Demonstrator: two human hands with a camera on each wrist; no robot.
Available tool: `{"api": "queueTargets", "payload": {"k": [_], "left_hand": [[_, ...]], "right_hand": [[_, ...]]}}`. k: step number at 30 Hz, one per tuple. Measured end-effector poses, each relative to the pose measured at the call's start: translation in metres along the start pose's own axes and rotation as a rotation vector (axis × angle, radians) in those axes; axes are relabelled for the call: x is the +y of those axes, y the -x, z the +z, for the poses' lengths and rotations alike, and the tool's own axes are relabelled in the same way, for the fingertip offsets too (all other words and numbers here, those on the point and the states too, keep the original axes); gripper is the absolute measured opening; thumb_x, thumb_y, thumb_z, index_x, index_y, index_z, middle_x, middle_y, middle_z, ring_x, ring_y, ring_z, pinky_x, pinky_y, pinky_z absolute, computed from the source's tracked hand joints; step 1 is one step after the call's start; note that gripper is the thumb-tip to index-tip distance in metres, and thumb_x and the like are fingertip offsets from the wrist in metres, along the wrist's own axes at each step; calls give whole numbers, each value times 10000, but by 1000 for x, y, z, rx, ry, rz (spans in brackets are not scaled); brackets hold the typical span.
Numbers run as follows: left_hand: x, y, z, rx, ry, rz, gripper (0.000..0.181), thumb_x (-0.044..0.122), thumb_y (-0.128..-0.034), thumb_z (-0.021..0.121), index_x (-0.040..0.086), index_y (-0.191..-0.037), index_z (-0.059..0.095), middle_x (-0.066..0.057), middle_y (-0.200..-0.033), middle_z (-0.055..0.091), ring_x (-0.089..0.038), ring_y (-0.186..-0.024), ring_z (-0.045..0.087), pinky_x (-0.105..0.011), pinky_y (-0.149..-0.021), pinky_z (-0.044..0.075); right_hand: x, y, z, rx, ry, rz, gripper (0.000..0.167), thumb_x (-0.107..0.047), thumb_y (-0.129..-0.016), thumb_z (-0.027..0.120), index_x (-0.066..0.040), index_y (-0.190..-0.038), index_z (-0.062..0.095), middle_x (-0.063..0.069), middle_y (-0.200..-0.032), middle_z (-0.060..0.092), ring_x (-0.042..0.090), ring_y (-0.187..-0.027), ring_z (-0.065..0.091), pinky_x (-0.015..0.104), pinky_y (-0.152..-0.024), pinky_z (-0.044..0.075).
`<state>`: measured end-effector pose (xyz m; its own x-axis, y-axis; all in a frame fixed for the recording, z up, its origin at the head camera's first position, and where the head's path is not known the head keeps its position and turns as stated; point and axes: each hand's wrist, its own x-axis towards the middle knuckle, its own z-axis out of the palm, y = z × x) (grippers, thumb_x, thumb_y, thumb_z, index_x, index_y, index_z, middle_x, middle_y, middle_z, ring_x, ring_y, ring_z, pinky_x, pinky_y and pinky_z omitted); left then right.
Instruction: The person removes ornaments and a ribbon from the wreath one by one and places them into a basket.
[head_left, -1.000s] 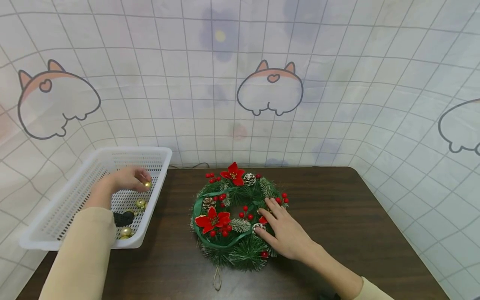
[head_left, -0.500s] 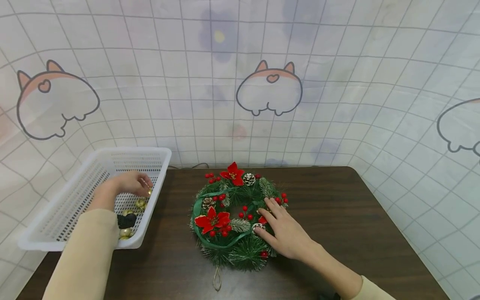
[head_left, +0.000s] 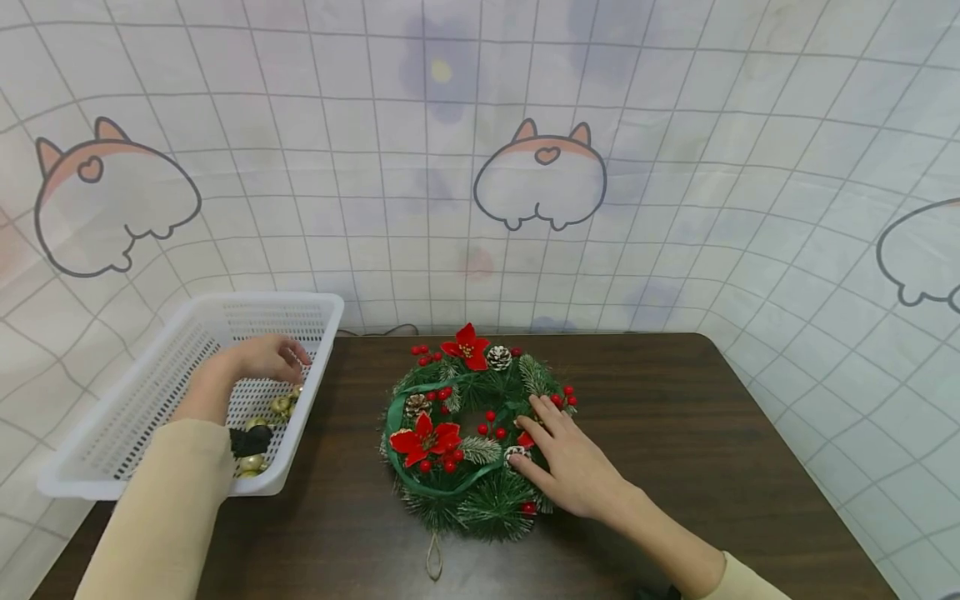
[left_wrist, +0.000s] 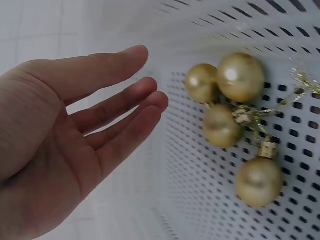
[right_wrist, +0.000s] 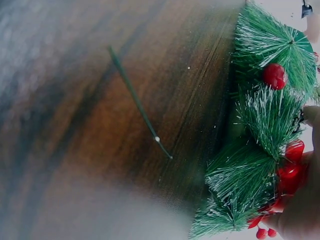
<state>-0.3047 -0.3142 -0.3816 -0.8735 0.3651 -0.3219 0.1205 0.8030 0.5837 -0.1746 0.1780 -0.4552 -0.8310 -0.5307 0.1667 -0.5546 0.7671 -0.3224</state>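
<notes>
My left hand (head_left: 264,358) hovers inside the white plastic basket (head_left: 313,398). In the left wrist view, the left hand (left_wrist: 75,130) holds nothing, thumb apart from the lightly bent fingers. Several gold baubles (left_wrist: 241,77) lie close by on the perforated floor, one with gold tinsel string (left_wrist: 300,82). My right hand (head_left: 573,462) rests on the right side of a green Christmas wreath (head_left: 495,508), fingers spread over a frosted pine cone (head_left: 517,456) and a partly covered red flower. Red poinsettias (head_left: 424,439), red berries and a green ribbon (head_left: 395,417) decorate the wreath.
The basket stands at the left end of a dark wooden table (head_left: 675,392). A twine loop (head_left: 434,557) sticks out from the wreath's front. One loose green needle (right_wrist: 135,97) lies on the table. Behind hangs a white gridded curtain (head_left: 390,183), with a thin cable at its foot.
A gold bauble pinched in my left fingers was lowered and let go in the basket; the hand has since lifted slightly. My right hand stays on the wreath.
</notes>
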Motion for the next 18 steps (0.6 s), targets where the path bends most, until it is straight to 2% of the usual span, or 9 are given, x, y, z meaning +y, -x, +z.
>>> {"api": "queueTargets", "payload": {"k": [3,7,13,18], "left_hand": [[12,4,-3,47,-49,38,369,135,-917,759,-76,-1190,627,-257,-1155,656,-390,-1071,636,-546,-905,533],[28,8,-6,93,-83,100,329,109,-909,768,-82,-1146,642,-250,-1116,669,-400,-1056,634,-542,-883,534],[46,13,-9,176,-155,108,306,113,-906,768,-69,-1127,660,-215,-1077,683,-395,-1031,632,-547,-862,526],[64,20,-6,197,-156,180,297,102,-923,754,-66,-1145,651,-206,-1104,678,-389,-1047,646,-525,-871,540]], "right_hand": [[0,0,0,4,0,-2,708,-585,-1055,453,-39,-1503,503,215,-1651,248,356,-1537,181,564,-1198,228],[0,0,0,5,2,-4,707,-582,-1055,456,-35,-1500,506,219,-1648,253,358,-1535,184,558,-1201,223],[0,-1,0,5,7,-5,710,-583,-1055,455,-30,-1497,508,225,-1645,255,365,-1533,189,561,-1199,224],[0,0,0,2,5,-5,708,-581,-1056,456,-30,-1497,508,227,-1645,253,366,-1533,186,561,-1200,221]]}}
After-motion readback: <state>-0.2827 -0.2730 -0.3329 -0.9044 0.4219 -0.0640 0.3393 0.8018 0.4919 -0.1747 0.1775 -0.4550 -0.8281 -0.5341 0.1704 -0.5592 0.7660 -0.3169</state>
